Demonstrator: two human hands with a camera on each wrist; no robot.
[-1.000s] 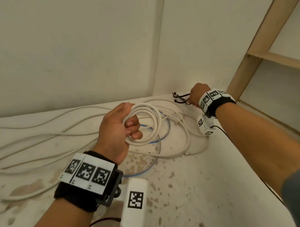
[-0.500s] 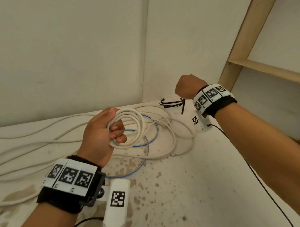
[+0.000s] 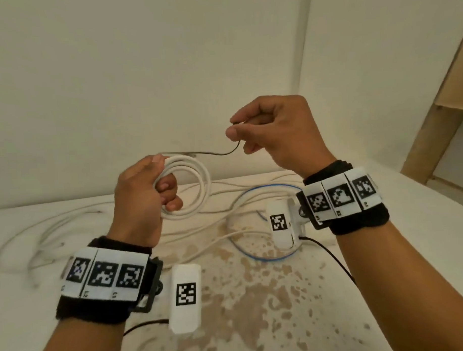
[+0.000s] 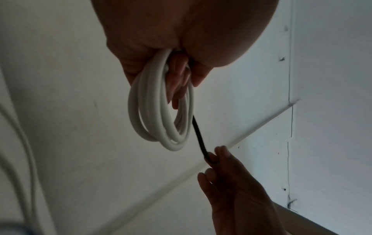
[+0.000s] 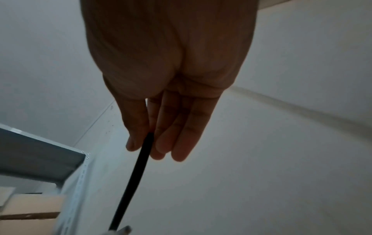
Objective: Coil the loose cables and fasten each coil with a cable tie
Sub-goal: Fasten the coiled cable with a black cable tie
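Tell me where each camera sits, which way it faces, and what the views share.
Head: worn on the head, looks forward and down; shows left hand holding the white coil, right hand pinching the black tie.
Left wrist: looks along the left palm at coil, tie, right fingers.
Right wrist: looks along the right fingers at the tie.
Shared: the tie shows in all three.

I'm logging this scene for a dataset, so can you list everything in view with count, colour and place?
coil: one, white, held in left hand
tie: one, black, running from coil to right hand
loose cables: several, white, on floor; exact count unclear
blue cable: one, on floor among the white ones
shelf frame: one, wooden, far right
left hand: grips coil
right hand: pinches tie
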